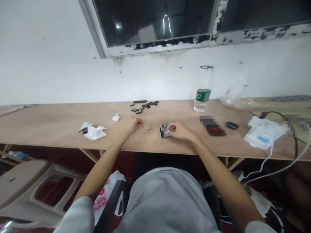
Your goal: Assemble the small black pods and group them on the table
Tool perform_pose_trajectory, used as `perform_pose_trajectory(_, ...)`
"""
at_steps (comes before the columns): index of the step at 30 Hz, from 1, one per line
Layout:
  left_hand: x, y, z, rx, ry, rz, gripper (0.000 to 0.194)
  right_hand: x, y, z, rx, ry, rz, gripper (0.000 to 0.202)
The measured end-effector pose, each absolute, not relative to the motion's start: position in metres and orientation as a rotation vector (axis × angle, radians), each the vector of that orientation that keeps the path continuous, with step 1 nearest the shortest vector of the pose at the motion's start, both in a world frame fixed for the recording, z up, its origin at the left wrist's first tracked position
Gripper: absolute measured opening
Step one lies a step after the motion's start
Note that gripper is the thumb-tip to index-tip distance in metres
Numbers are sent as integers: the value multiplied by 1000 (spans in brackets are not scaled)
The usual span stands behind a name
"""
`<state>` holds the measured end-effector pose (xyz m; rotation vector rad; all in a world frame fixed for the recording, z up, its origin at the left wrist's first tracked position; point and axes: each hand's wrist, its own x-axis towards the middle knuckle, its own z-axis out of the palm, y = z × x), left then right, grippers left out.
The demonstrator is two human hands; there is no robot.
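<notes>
Near the front middle of the wooden table, my right hand (179, 130) has its fingertips on a small dark and grey piece (166, 133), one of a few lying together. My left hand (136, 124) rests on the table to the left, fingers curled; whether it holds something tiny is hidden. Between the hands sit several small gold-coloured pieces (150, 128). Farther back lies a loose group of dark and grey-green pieces (139, 110), with tiny pale bits (156, 106) scattered beside it.
A water bottle (202, 99) stands at the back right. Crumpled tissues (95, 132) lie on the left. On the right are a black object (232, 125), a blurred dark item, white packets (263, 132) and cables. The table (60, 116) meets a wall.
</notes>
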<state>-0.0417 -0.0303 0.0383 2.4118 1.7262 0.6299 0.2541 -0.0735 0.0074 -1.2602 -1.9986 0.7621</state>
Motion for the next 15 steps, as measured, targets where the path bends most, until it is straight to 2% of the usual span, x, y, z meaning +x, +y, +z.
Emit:
perform_pose_trajectory(10, -30, -7, 10, 2282, 1603, 503, 5, 249, -75, 6, -1323, -2101, 696, 6)
perform_pose_trajectory(15, -34, -8, 15, 2181, 1536, 530, 16, 249, -73, 6, -1349, -2090, 396, 15)
